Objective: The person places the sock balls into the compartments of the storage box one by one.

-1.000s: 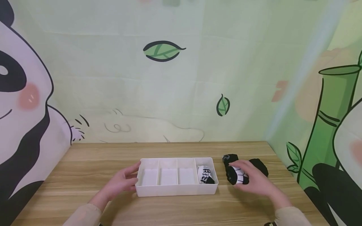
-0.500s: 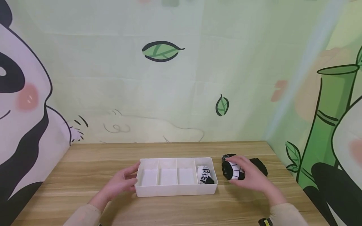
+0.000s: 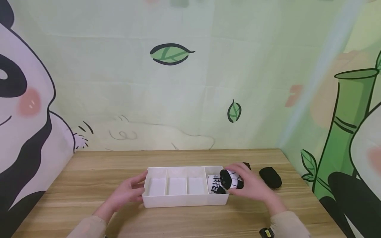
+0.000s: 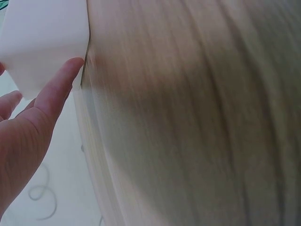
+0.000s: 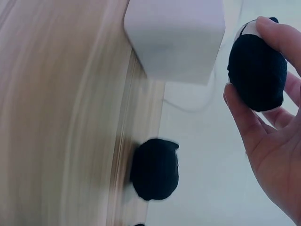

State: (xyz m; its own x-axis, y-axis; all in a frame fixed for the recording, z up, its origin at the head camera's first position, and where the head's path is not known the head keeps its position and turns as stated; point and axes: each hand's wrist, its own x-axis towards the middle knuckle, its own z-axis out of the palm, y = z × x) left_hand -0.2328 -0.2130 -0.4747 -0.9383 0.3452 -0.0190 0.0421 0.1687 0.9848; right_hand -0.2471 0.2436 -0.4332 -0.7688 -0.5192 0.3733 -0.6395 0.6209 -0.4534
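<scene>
My right hand (image 3: 253, 185) grips a rolled black-and-white pair of socks (image 3: 230, 179) between thumb and fingers, over the right end of a white divided box (image 3: 184, 200). The right wrist view shows the black end of this sock roll (image 5: 256, 70) raised off the table, beside the box's end wall. Inside the rightmost compartment lies another white sock roll with black lettering (image 3: 214, 182). At the box's left end, my left hand (image 3: 129, 190) touches the wall with fairly straight fingers; a fingertip (image 4: 74, 63) rests on the white side in the left wrist view.
A black sock roll (image 3: 270, 177) lies on the wooden table (image 3: 178, 221) to the right. Part of another dark roll (image 3: 247, 165) shows behind my right hand. The box's three other compartments hold nothing. A printed cloth wall (image 3: 190, 99) rises behind the table.
My right hand has lifted the black-and-white sock roll from the table and carried it left to the box's right end. My left hand stays at the box.
</scene>
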